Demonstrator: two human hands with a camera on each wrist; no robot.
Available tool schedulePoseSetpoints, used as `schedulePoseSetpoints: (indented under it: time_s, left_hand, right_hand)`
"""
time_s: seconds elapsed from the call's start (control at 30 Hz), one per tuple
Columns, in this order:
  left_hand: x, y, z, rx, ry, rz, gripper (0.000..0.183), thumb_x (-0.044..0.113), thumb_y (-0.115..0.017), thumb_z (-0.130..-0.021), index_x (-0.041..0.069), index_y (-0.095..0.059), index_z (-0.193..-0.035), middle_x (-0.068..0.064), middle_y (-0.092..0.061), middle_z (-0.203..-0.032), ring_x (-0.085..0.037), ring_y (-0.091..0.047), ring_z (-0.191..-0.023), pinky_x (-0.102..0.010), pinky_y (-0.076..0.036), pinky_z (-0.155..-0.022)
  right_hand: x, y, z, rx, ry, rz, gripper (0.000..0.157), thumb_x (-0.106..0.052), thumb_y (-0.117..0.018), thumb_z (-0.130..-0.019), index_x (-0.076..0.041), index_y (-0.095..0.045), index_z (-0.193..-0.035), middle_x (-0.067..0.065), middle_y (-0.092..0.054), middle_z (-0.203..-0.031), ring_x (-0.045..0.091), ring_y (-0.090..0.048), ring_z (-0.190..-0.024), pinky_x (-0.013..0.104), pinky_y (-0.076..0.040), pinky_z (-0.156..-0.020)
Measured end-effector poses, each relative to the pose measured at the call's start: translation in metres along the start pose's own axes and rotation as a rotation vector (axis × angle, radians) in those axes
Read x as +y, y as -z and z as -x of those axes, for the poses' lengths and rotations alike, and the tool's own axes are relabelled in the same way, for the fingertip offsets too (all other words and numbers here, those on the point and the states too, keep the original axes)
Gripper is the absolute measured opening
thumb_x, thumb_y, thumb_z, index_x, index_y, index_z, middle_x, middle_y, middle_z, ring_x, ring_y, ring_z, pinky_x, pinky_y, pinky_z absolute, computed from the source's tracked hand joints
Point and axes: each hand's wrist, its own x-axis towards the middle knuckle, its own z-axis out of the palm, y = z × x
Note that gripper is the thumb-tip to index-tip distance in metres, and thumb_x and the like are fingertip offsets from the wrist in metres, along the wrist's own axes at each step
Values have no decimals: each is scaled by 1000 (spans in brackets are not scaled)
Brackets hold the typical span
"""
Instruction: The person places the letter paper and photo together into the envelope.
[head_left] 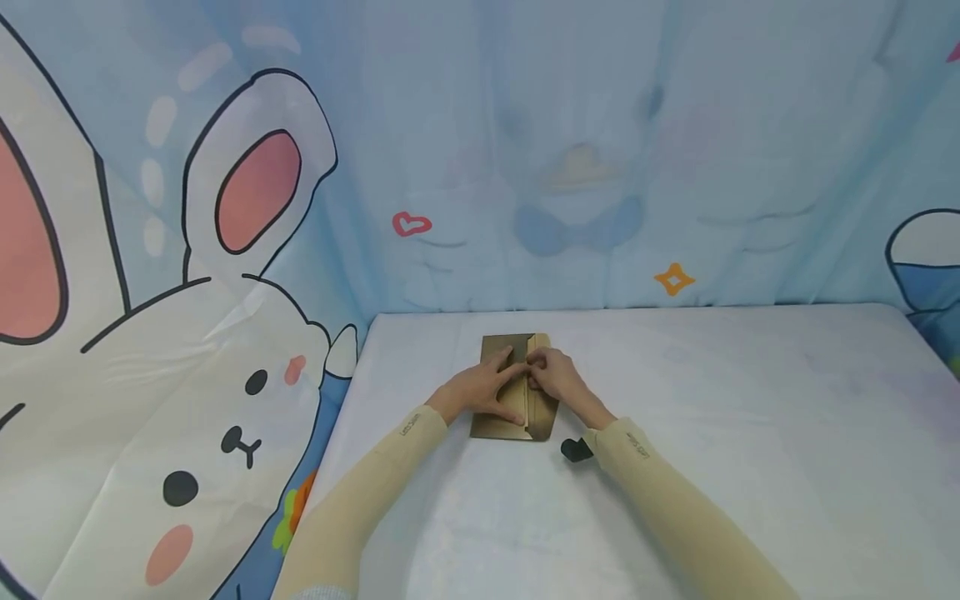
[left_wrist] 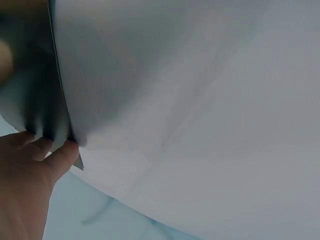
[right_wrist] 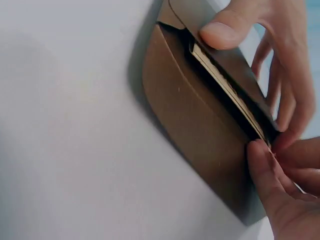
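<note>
A golden-brown paper envelope (head_left: 498, 425) lies on the white-covered table, its pocket edge running lengthwise right of the middle. My left hand (head_left: 483, 385) rests on it with fingers and thumb spread. At the pocket's opening, my right hand (head_left: 557, 375) has thumb and fingers bent together. In the right wrist view, the envelope (right_wrist: 185, 110) gapes, and a cream layered paper insert (right_wrist: 225, 85) with a rough edge shows inside. There my right hand (right_wrist: 287, 190) pinches the insert's near end, while the left thumb (right_wrist: 222, 35) presses the opposite side. Fingertips (left_wrist: 65, 150) touch the envelope's edge in the left wrist view.
The white tabletop (head_left: 750, 433) stretches out on both sides of the envelope. A small black object (head_left: 576, 450) sits beside the right cuff. Behind the table hangs a pale blue printed curtain (head_left: 465, 150); a large rabbit print (head_left: 225, 375) stands at the left.
</note>
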Motion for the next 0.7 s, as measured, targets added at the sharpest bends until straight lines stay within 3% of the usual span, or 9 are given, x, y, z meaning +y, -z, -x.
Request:
schedulePoseSetpoints:
  time_s: [0.17, 0.37, 0.57, 0.7]
  left_hand:
    - [-3, -7, 1, 34, -35, -7, 100, 76, -61, -82, 36, -14, -161, -16, -5, -170, -36, -14, -156, -51, -29, -121]
    - [-7, -10, 7, 71, -29, 37, 101, 72, -60, -86, 29, -11, -163, -16, -6, -170, -35, -13, -157, -54, -22, -123]
    - [-12, -14, 10, 120, -1, 84, 94, 66, -55, -94, 20, -10, -163, -14, -10, -170, -33, -15, -156, -54, -21, -123]
    - [-18, -17, 11, 202, 46, 122, 85, 64, -47, -99, 21, -12, -163, -10, -15, -170, -32, -19, -156, -53, -19, -124]
  right_hand:
    - [4, 9, 6, -71, 43, 51, 36, -14, -51, -104, 5, -58, -133, 23, -67, -122, 31, -68, -104, 41, -56, -87]
    - [11, 28, 18, -108, 142, 172, 39, -16, -50, -106, 7, -55, -136, 27, -61, -133, 41, -63, -118, 49, -54, -96]
    - [28, 44, 35, -4, 248, 421, 47, -19, -57, -102, 7, -51, -141, 29, -55, -140, 45, -55, -129, 55, -45, -107]
    - [44, 57, 48, 98, 278, 544, 59, -28, -61, -101, 4, -44, -147, 32, -44, -150, 49, -43, -138, 60, -36, -113]
